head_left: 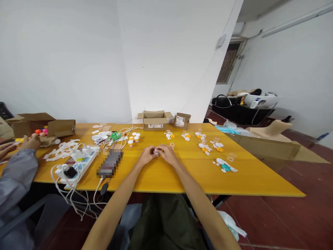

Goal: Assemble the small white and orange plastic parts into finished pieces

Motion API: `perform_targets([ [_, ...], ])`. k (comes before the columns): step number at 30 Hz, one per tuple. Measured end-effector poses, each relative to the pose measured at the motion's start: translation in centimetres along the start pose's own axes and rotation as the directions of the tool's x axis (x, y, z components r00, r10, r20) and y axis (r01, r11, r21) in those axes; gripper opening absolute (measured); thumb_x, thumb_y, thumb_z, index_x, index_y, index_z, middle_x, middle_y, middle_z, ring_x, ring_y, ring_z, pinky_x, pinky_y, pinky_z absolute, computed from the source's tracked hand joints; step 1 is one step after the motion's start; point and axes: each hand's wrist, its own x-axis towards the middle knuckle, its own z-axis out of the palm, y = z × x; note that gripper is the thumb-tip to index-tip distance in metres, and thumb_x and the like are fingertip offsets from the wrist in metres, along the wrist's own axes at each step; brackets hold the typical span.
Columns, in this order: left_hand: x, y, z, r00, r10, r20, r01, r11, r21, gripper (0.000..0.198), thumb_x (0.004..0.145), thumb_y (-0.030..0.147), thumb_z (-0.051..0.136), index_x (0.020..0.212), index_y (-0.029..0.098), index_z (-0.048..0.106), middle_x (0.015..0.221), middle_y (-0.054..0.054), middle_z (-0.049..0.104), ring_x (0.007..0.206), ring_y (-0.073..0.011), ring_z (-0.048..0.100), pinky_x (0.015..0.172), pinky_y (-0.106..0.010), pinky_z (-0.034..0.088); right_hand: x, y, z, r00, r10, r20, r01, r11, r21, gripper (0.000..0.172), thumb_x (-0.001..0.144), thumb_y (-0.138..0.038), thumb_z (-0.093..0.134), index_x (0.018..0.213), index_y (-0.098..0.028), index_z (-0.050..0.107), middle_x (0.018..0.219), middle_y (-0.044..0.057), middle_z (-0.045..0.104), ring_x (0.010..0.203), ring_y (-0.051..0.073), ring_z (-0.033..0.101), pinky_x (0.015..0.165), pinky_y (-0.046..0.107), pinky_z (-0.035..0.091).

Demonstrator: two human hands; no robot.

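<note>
My left hand [146, 155] and my right hand [167, 153] meet over the table, fingers pinched around a small round white-and-clear plastic part [156, 151]. Its finer details are too small to make out. Just past my right hand stands a clear plastic cup [172, 146]. Beyond my left hand is a cluster of small white-and-orange plastic pieces [130, 143]. To the right lie several loose sets of parts: white discs with orange rings [220, 149], clear rings [230, 159], and a set with a teal ring [225, 168].
An open cardboard box [155, 126] and a smaller box [180, 121] stand by the wall. Left of me are a phone [110, 163], a power strip [88, 159] with tangled cables, and green-and-white packets [116, 135]. A co-worker's sleeve [19, 173] shows at far left.
</note>
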Motion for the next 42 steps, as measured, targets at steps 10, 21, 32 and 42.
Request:
perform_targets([
  [10,0.16,-0.3,-0.01,1.0,0.013,0.004,-0.013,1.0,0.016,0.02,0.062,0.02,0.077,0.079,0.016,0.067,0.069,0.002,0.064,0.067,-0.013,0.057,0.069,-0.025,0.046,-0.05,-0.04,-0.06,1.0,0.007,0.002,-0.007,0.999,-0.034,0.016,0.087,-0.017,0.059,0.083,-0.024,0.074,0.084,0.004,0.073,0.08,0.019,0.064,0.072,0.028,0.045],
  [21,0.01,-0.2,-0.03,1.0,0.021,0.006,-0.022,0.999,0.028,0.019,0.063,0.02,0.076,0.078,0.016,0.066,0.07,0.002,0.065,0.066,-0.0129,0.057,0.068,-0.025,0.046,-0.09,-0.44,-0.22,1.0,0.017,0.0,-0.017,0.999,-0.05,0.015,0.087,-0.017,0.06,0.082,-0.023,0.073,0.084,0.004,0.072,0.08,0.019,0.064,0.072,0.028,0.044],
  [32,0.07,-0.3,0.02,1.0,0.02,0.014,-0.021,0.998,0.057,0.019,0.063,0.024,0.075,0.079,0.017,0.066,0.072,0.002,0.065,0.067,-0.0134,0.056,0.068,-0.025,0.045,-0.13,-0.58,-0.17,0.999,0.034,-0.02,-0.035,0.996,-0.083,0.013,0.086,-0.016,0.061,0.08,-0.023,0.072,0.083,0.003,0.072,0.077,0.018,0.063,0.071,0.028,0.044],
  [42,-0.06,0.09,0.05,1.0,0.02,0.008,-0.02,0.998,0.053,0.019,0.063,0.024,0.075,0.079,0.017,0.065,0.071,0.002,0.065,0.067,-0.0133,0.056,0.067,-0.024,0.045,-0.17,-0.73,-0.21,0.998,0.064,-0.024,-0.066,0.993,-0.096,0.011,0.085,-0.017,0.062,0.079,-0.022,0.07,0.083,0.004,0.072,0.077,0.018,0.064,0.07,0.027,0.044],
])
